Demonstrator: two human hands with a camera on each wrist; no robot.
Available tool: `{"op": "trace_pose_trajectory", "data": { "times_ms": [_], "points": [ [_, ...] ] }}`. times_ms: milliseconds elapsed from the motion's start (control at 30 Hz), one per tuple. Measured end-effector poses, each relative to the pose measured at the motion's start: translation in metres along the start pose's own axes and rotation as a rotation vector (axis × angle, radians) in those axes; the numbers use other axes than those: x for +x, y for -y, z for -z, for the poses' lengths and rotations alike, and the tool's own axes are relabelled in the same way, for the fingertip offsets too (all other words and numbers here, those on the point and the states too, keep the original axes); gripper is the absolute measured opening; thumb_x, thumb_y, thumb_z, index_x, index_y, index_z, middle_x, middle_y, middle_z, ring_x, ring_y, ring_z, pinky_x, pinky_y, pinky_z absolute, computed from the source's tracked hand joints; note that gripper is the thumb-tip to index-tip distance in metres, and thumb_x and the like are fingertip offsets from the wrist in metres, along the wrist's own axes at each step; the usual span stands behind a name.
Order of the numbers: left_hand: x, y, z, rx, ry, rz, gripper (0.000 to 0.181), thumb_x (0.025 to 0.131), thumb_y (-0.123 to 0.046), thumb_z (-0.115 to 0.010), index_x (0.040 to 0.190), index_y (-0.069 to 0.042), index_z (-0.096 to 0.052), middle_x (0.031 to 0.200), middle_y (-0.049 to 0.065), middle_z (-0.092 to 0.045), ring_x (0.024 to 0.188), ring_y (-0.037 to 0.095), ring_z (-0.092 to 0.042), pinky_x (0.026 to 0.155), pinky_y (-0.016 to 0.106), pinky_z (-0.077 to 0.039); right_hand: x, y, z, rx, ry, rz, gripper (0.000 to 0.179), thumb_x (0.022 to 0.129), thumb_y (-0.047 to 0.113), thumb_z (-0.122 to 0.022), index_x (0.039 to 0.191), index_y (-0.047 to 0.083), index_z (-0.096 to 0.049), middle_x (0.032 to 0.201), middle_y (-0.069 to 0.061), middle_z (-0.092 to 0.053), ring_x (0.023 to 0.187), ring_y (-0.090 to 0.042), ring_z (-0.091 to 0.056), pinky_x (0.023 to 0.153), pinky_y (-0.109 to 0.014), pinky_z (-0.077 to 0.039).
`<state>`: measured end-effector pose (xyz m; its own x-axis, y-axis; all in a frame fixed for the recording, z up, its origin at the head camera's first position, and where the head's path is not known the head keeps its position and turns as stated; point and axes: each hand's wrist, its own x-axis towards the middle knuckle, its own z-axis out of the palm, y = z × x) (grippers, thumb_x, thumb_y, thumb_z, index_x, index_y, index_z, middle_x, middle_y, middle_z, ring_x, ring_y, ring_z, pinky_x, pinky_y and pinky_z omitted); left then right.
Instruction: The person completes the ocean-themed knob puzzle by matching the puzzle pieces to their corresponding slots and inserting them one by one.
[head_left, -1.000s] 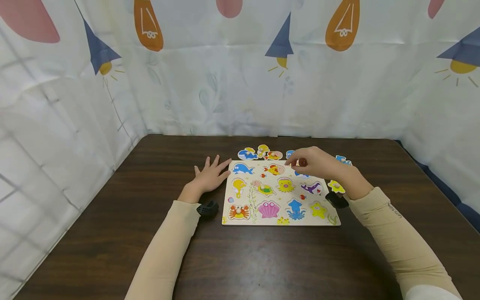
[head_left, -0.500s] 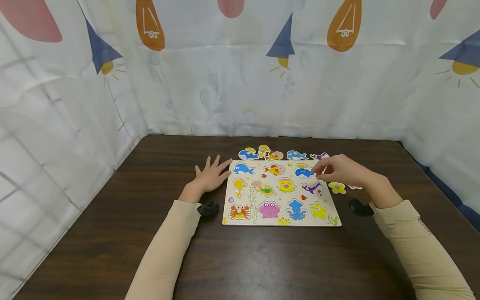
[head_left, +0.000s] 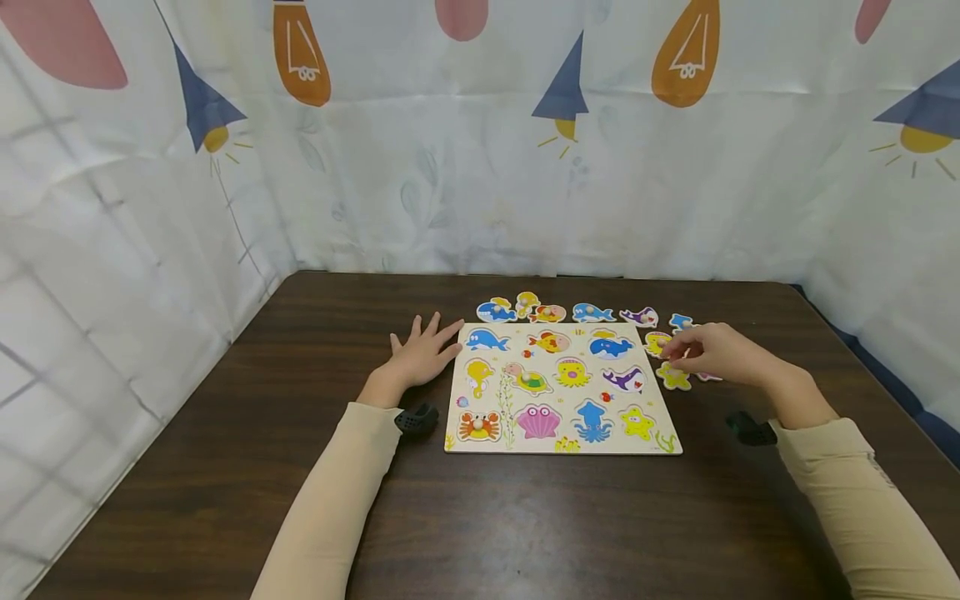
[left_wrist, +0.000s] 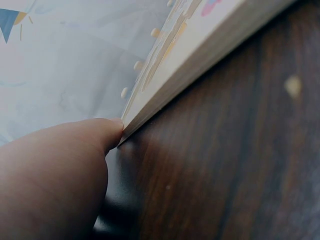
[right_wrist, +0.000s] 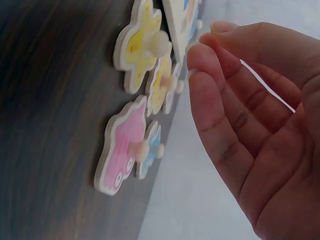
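A pale wooden peg puzzle board [head_left: 555, 396] with printed sea animals lies on the dark table. My left hand [head_left: 416, 357] rests at its left edge, fingers spread, and the left wrist view shows the thumb [left_wrist: 95, 135] against the board's corner. My right hand [head_left: 723, 360] hovers just right of the board with loosely bent fingers and nothing between them. Below and beside it lie knobbed pieces: a yellow starfish [head_left: 673, 377], a yellow octopus [head_left: 656, 343], a pink shell [right_wrist: 122, 145] and a blue squid [right_wrist: 150, 151]. The crab piece [head_left: 478, 426] sits in its recess.
Behind the board several more knobbed pieces lie in a row, among them a blue whale [head_left: 495, 312], a red and yellow fish [head_left: 548, 314], a lighter blue whale [head_left: 592, 313] and a purple whale [head_left: 639, 317]. A patterned curtain [head_left: 450, 192] hangs at the table's far edge.
My right hand has moved right and toward me, from over the board's far edge to above the loose pieces at its right. The left hand stays in place.
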<state>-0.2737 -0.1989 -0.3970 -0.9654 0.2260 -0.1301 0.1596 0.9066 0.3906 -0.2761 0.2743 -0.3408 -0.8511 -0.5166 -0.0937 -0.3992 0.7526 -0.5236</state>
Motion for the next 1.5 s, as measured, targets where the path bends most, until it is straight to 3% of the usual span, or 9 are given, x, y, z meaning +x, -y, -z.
{"op": "trace_pose_trajectory", "data": {
  "times_ms": [533,900,1200,1500],
  "points": [
    [-0.001,0.001,0.000,0.005,-0.009,-0.004,0.062,0.110,-0.046,-0.038,0.166,-0.025,-0.022,0.170,0.019,-0.003,0.153,0.048,0.008,0.110,0.078,0.008,-0.004,-0.015,-0.003,-0.043,0.041,-0.013,0.012,0.093,0.014,-0.077,0.100,0.005,-0.076,0.085,0.003,-0.065,0.077,-0.017,-0.055,0.064,-0.030,-0.052],
    [-0.001,0.001,0.000,-0.001,-0.006,-0.002,0.062,0.110,-0.046,-0.039,0.166,-0.025,-0.022,0.170,0.019,-0.003,0.153,0.048,0.008,0.109,0.078,0.008,0.000,-0.016,-0.003,-0.056,0.059,-0.041,0.015,0.092,0.015,-0.078,0.100,0.002,-0.077,0.083,0.003,-0.065,0.076,-0.017,-0.054,0.064,-0.031,-0.051],
    [-0.002,0.001,-0.001,0.001,-0.012,-0.006,0.061,0.110,-0.046,-0.039,0.166,-0.026,-0.023,0.170,0.019,-0.004,0.153,0.048,0.008,0.109,0.079,0.007,0.004,-0.016,-0.007,-0.086,0.065,-0.015,0.008,0.092,0.012,-0.076,0.095,0.005,-0.077,0.079,0.005,-0.064,0.073,-0.015,-0.055,0.063,-0.031,-0.051],
    [-0.001,0.002,-0.001,-0.002,-0.009,-0.009,0.061,0.110,-0.047,-0.038,0.166,-0.026,-0.023,0.170,0.019,-0.003,0.153,0.048,0.008,0.109,0.079,0.008,0.000,-0.012,-0.006,-0.093,0.038,0.013,0.013,0.093,0.015,-0.077,0.097,0.004,-0.077,0.079,0.005,-0.063,0.074,-0.015,-0.053,0.062,-0.029,-0.049]
  ]
}}
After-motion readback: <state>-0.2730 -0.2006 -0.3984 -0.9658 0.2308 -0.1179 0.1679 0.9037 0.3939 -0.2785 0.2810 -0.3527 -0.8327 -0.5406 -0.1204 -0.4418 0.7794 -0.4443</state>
